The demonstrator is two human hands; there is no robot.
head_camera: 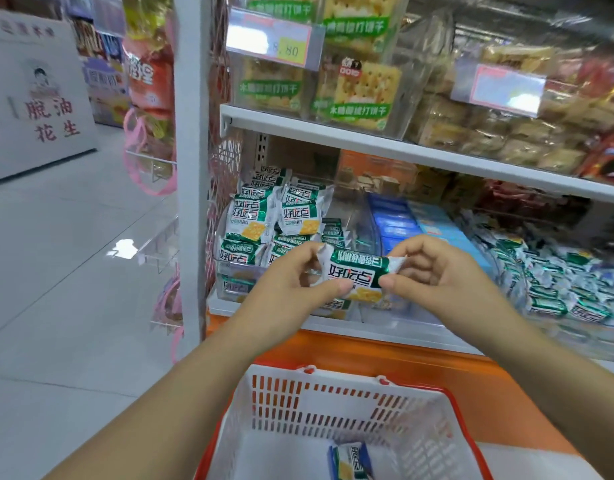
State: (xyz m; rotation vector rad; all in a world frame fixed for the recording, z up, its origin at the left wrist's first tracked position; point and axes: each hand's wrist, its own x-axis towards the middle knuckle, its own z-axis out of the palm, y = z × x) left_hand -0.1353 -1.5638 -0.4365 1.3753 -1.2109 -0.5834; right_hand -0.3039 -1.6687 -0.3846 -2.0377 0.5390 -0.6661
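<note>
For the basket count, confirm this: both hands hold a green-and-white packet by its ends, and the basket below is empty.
Wrong on the basket: it is not empty; one blue-edged packet lies on its bottom, as the head view shows. The rest stands: the left hand and right hand hold the green-and-white packet by its ends.

bright, even | floor [122,249] glare | edges blurred, bowed
</note>
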